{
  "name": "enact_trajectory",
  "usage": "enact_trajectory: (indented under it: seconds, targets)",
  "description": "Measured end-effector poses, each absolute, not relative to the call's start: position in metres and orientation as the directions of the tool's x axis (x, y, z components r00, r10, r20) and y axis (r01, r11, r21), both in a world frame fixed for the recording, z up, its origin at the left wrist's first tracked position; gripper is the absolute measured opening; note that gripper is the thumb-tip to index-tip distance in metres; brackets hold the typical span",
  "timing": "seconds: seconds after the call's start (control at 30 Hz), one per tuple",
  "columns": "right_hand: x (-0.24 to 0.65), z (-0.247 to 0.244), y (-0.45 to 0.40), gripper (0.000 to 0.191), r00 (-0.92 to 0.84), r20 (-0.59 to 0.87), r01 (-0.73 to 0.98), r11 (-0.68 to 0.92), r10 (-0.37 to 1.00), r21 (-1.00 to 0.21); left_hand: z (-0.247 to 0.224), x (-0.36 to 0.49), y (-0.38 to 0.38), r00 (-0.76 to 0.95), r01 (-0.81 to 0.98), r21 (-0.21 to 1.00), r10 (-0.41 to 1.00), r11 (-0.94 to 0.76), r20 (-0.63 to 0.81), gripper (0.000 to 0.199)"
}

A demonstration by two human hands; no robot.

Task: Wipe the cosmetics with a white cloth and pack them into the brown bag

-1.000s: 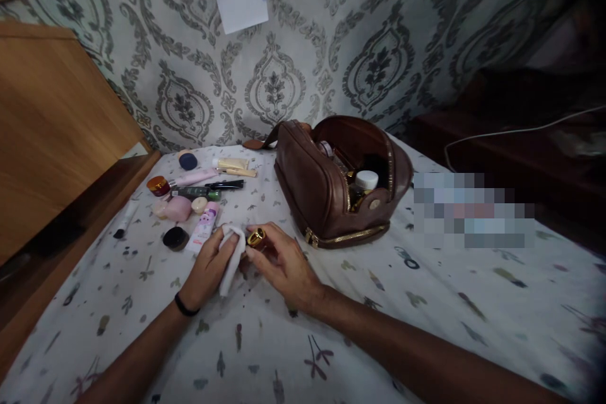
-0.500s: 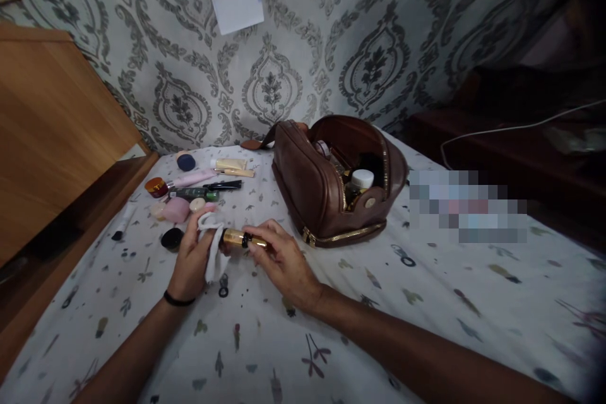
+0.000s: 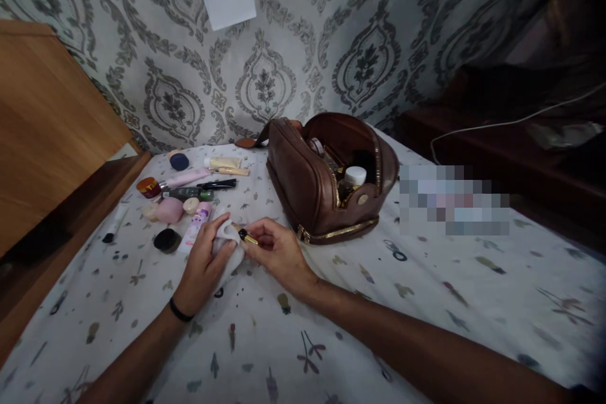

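Note:
My left hand [image 3: 206,262] is closed on a white cloth [image 3: 233,257], which is bunched against a small gold-and-black bottle [image 3: 248,237]. The fingers of my right hand [image 3: 283,259] grip this bottle at its right end. Cloth and fingers hide much of the bottle. Close beyond my left hand lies a pink-and-purple tube [image 3: 195,228], and left of it a round black container [image 3: 166,239]. To the right of my hands stands a brown cosmetic bag [image 3: 303,183], unzipped, with a white-capped jar [image 3: 355,175] and other items inside.
Further cosmetics lie in a loose group at the back left: a pink jar [image 3: 170,209], a dark red jar [image 3: 148,187], a navy lid [image 3: 179,161] and a cream tube [image 3: 225,163]. Wooden furniture [image 3: 57,126] borders the patterned sheet [image 3: 265,353] on the left; a wall [image 3: 265,85] rises behind.
The white cloth has moved over the bottle's left part, covering more of its gold body. My left hand has shifted right, revealing the pink-and-purple tube. The whole view has moved slightly.

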State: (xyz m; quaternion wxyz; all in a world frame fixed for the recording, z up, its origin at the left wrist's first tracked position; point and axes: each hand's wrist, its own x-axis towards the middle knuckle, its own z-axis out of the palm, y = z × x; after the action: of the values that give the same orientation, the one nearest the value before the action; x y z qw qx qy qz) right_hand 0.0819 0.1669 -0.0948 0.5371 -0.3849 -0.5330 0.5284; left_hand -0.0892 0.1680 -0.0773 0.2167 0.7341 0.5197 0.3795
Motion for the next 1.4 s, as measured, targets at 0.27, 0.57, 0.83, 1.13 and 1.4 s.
enact_trajectory:
  seconds: [0.27, 0.57, 0.83, 1.13, 1.4]
  targets:
    - [0.079, -0.096, 0.166, 0.022, -0.219, 0.12, -0.251, 0.063, 0.968, -0.966, -0.073, -0.089, 0.168, 0.111, 0.578, 0.767, 0.958, -0.278, 0.264, 0.041]
    - [0.083, -0.098, 0.165, 0.021, -0.268, 0.178, -0.195, 0.127, 0.947, -0.972, -0.07, -0.094, 0.17, -0.047, 0.401, 0.896, 0.973, -0.191, 0.228, 0.04]
    - [0.08, -0.101, 0.165, 0.026, -0.256, 0.154, -0.122, 0.126, 0.954, -0.985, -0.066, -0.092, 0.171, -0.027, 0.55, 0.803, 0.956, -0.229, 0.291, 0.041]
    - [0.082, -0.098, 0.162, 0.024, -0.242, 0.163, -0.093, 0.145, 0.957, -0.985, -0.069, -0.088, 0.169, 0.074, 0.555, 0.801, 0.972, -0.225, 0.222, 0.053]
    - [0.085, -0.098, 0.165, 0.031, -0.283, 0.145, -0.164, 0.102, 0.948, -0.981, -0.063, -0.094, 0.172, 0.01, 0.506, 0.841, 0.976, -0.194, 0.219, 0.045]
